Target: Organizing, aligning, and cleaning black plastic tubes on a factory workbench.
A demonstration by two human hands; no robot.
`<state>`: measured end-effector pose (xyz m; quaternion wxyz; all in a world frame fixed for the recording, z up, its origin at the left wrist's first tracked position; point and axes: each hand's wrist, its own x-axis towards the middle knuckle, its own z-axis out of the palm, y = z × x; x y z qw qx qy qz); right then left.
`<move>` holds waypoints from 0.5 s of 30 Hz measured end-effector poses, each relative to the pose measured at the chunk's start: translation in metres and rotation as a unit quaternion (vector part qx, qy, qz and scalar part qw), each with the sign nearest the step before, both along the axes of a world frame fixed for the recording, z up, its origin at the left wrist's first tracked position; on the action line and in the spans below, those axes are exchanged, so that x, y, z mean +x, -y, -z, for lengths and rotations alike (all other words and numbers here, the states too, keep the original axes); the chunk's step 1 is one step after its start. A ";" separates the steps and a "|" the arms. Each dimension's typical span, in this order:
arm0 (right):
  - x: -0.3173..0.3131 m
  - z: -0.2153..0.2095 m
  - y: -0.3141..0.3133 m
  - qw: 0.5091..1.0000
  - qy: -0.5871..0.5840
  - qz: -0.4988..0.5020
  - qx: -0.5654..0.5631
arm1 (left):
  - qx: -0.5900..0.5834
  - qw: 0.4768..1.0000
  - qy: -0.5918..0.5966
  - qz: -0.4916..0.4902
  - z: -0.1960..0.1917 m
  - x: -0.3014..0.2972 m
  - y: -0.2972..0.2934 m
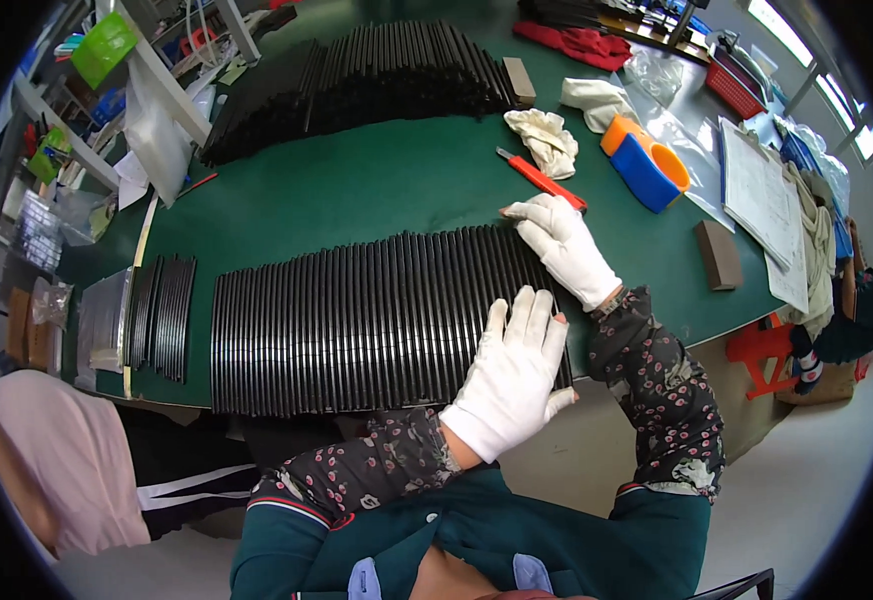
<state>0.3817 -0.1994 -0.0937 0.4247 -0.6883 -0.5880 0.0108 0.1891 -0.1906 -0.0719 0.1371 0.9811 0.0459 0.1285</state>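
Observation:
A wide row of thin, glossy black rods (357,330) lies side by side along the near part of the green table. My left hand (512,375), in a white glove with some bare fingertips, rests flat over the right part of this row, fingers stretched out. At the row's far right corner is my right hand (562,245), also white-gloved. Its fingers reach left over the rod ends and are slightly bent; I see nothing held in it. Left of the row sits a smaller group of black rods (173,315).
Behind is a large heap of black rods (387,75) on the green table (337,190). A red-handled cutter (547,182), crumpled gloves (544,140), an orange-and-blue tape holder (647,165) and a brown block (719,255) lie to the right. Another person (62,450) is at the left.

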 end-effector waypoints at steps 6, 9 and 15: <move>0.003 0.002 -0.003 0.957 -0.287 -0.048 -0.008 | -0.002 1.000 -0.001 -0.017 0.000 0.001 -0.003; 0.003 0.002 -0.001 0.939 -0.339 -0.062 0.001 | 0.001 1.000 -0.002 -0.022 -0.001 0.002 -0.001; -0.001 -0.007 0.004 0.929 -0.366 -0.058 0.021 | 0.002 0.999 -0.014 0.042 -0.007 0.003 -0.006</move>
